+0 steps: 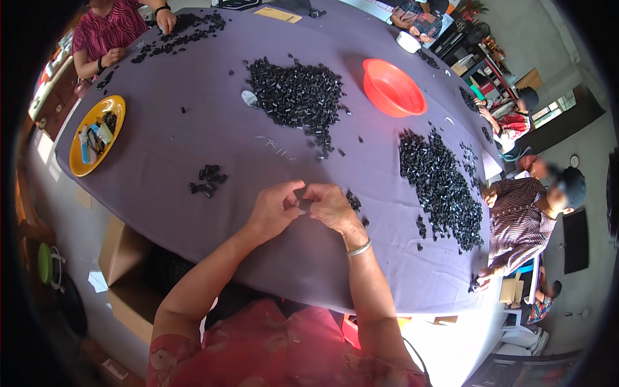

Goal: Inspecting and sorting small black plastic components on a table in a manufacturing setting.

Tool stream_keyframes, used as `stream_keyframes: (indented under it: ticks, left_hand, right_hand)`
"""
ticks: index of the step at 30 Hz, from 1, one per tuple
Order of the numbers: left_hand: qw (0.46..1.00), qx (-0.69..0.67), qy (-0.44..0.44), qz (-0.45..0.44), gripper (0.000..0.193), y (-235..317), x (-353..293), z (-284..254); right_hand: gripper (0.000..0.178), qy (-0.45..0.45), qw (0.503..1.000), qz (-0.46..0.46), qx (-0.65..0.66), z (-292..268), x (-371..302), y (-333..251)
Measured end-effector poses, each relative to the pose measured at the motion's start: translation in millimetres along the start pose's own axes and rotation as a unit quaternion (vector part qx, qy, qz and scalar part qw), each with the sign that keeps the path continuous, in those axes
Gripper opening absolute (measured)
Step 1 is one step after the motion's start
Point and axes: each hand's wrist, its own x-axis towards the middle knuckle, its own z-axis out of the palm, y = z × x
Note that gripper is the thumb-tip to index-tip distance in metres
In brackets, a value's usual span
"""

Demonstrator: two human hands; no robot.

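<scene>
Near the front of the table, my left hand (272, 209) and my right hand (332, 208) meet, fingers pinched together. Between their fingertips is a small black piece (304, 204), mostly covered by the fingers; its exact kind is too small to make out. My right wrist wears a bangle. Several loose black pieces (353, 201) lie just beside the right hand. Left of my hands sits a small cluster of black pieces (207, 180). Beyond them spreads a large heap of small black parts (296, 93), with thin pale slivers (277, 147) on the cloth in front.
A red basin (395, 108) stands beyond a second black heap (438, 187) on the right. At left is a yellow plate (82, 169) holding small items. An open cardboard box (132, 309) is below the table edge. Several co-workers sit around the purple-grey tablecloth (142, 148).
</scene>
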Motion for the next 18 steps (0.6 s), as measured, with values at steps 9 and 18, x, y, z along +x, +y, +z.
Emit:
stream_keyframes:
  ticks: [9, 18]
  left_hand:
    - [1.0, -0.018, -0.011, -0.011, 0.05, 1.1, 1.6, 1.2]
    - [0.996, 0.0, 0.044, 0.076, 0.028, -14.6, 4.2, 6.5]
  right_hand:
    - [0.009, -0.009, 0.999, -0.042, 0.031, -6.6, 1.4, 16.3]
    - [0.009, 0.051, 0.952, -0.141, 0.267, 25.3, -19.2, 30.9]
